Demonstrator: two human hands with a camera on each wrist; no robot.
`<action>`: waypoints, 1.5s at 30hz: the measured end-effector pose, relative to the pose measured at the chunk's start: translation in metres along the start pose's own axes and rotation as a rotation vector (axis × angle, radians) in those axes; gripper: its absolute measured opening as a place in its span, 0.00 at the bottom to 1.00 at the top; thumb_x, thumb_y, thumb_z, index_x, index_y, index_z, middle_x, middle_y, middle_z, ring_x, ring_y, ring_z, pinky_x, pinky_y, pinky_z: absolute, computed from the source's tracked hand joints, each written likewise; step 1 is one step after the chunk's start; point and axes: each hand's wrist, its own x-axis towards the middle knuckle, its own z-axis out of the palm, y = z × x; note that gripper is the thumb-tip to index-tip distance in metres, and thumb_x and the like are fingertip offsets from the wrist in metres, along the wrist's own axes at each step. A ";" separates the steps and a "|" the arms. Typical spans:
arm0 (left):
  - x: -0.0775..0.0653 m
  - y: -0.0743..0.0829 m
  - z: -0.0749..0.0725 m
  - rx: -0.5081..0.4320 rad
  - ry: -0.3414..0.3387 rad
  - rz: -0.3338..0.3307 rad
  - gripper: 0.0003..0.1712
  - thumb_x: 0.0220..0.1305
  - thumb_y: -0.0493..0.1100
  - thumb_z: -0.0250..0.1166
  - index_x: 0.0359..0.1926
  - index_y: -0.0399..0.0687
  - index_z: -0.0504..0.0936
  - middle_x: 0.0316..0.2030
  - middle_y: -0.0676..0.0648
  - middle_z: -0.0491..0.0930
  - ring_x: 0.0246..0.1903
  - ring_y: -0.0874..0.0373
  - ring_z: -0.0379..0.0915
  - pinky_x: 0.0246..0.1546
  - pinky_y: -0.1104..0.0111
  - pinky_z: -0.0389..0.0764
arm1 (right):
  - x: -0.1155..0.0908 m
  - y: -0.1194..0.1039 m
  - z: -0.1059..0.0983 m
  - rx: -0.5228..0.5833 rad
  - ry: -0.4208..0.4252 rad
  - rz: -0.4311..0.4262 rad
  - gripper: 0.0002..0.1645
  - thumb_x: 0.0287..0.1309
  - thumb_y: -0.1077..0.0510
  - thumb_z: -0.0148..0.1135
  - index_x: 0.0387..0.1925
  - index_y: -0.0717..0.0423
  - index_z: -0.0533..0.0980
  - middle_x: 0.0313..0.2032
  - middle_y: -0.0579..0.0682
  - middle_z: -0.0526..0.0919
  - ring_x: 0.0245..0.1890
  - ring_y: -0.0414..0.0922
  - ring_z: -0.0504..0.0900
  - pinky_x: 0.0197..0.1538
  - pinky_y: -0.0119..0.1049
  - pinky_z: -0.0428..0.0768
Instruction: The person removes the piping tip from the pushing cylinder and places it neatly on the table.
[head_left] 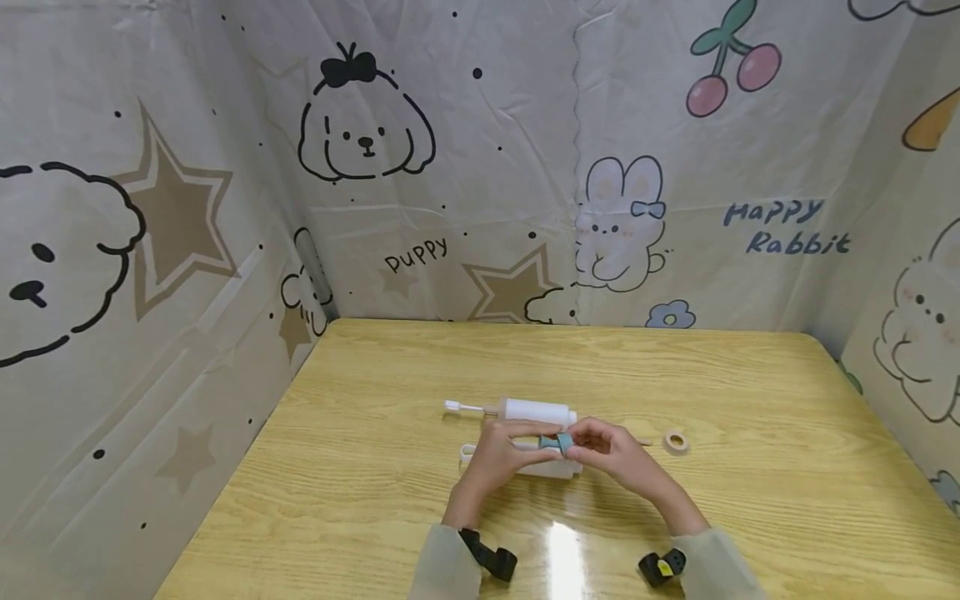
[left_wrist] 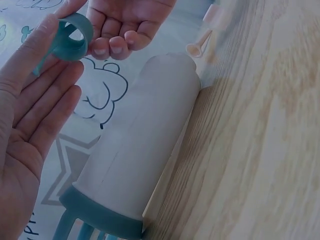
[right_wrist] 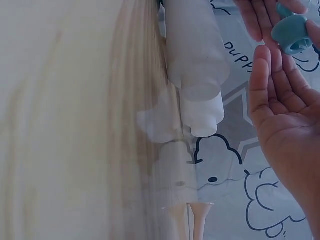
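Between my two hands, held above the table, is a small teal plastic piece [head_left: 556, 443] with a round hollow end and a narrower part. My left hand [head_left: 497, 458] pinches it from the left, thumb against it and the other fingers extended. From the other side, the thumb and fingertips of my right hand [head_left: 621, 457] hold the round end. In the left wrist view its ring-shaped opening [left_wrist: 75, 47] shows. Just beyond the hands lies a white cylinder [head_left: 536, 410]; a second white cylinder [head_left: 551, 470], partly hidden, lies beneath them, with a teal slotted end [left_wrist: 107, 215] in the left wrist view.
A white-tipped brush [head_left: 463, 407] extends left from the farther cylinder. To the right of my hands lies a beige ring [head_left: 676, 442]. The wood-grain table [head_left: 360, 500] is bordered by printed fabric walls [head_left: 495, 167] at the back and sides.
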 end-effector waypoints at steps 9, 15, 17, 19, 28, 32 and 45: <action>-0.001 -0.002 0.000 -0.020 0.039 -0.047 0.09 0.56 0.41 0.73 0.39 0.45 0.89 0.35 0.46 0.90 0.36 0.59 0.87 0.40 0.75 0.85 | -0.005 0.003 -0.003 -0.028 0.077 -0.062 0.11 0.66 0.63 0.58 0.47 0.63 0.76 0.42 0.45 0.80 0.40 0.34 0.79 0.45 0.29 0.81; -0.002 -0.003 0.001 0.002 0.079 -0.063 0.06 0.56 0.40 0.73 0.35 0.46 0.89 0.33 0.47 0.89 0.34 0.57 0.87 0.37 0.68 0.86 | -0.010 0.006 -0.008 -0.067 0.108 -0.103 0.10 0.64 0.64 0.60 0.46 0.63 0.76 0.42 0.45 0.79 0.39 0.33 0.78 0.44 0.29 0.81; -0.002 -0.003 0.003 -0.007 0.090 -0.066 0.05 0.57 0.40 0.72 0.35 0.46 0.89 0.33 0.47 0.89 0.34 0.56 0.87 0.36 0.66 0.87 | -0.013 0.007 -0.012 -0.075 0.116 -0.102 0.10 0.64 0.64 0.61 0.46 0.62 0.76 0.42 0.44 0.79 0.39 0.33 0.78 0.44 0.29 0.81; -0.002 -0.005 0.005 -0.020 0.097 -0.068 0.05 0.57 0.40 0.72 0.36 0.45 0.89 0.33 0.47 0.89 0.34 0.56 0.87 0.36 0.65 0.87 | -0.017 0.009 -0.016 -0.088 0.124 -0.096 0.09 0.64 0.64 0.61 0.46 0.61 0.75 0.42 0.44 0.79 0.39 0.33 0.79 0.44 0.29 0.81; 0.000 -0.007 0.018 -0.016 0.108 -0.038 0.05 0.57 0.41 0.72 0.35 0.46 0.89 0.33 0.47 0.89 0.33 0.59 0.86 0.33 0.61 0.86 | -0.034 0.012 -0.033 -0.114 0.147 -0.057 0.09 0.65 0.63 0.60 0.46 0.60 0.74 0.40 0.45 0.79 0.38 0.34 0.78 0.43 0.29 0.80; 0.001 -0.005 0.026 -0.050 0.095 -0.079 0.06 0.58 0.42 0.72 0.36 0.46 0.89 0.34 0.48 0.89 0.34 0.61 0.86 0.36 0.65 0.86 | -0.041 0.012 -0.039 -0.129 0.164 -0.062 0.10 0.65 0.64 0.60 0.46 0.61 0.74 0.40 0.44 0.79 0.38 0.34 0.79 0.43 0.28 0.81; 0.011 0.001 0.054 -0.070 0.120 -0.032 0.06 0.55 0.37 0.73 0.36 0.43 0.89 0.35 0.44 0.89 0.36 0.53 0.86 0.40 0.72 0.85 | -0.062 0.013 -0.057 -0.159 0.195 -0.050 0.10 0.65 0.65 0.60 0.47 0.62 0.75 0.41 0.47 0.80 0.39 0.33 0.78 0.43 0.27 0.80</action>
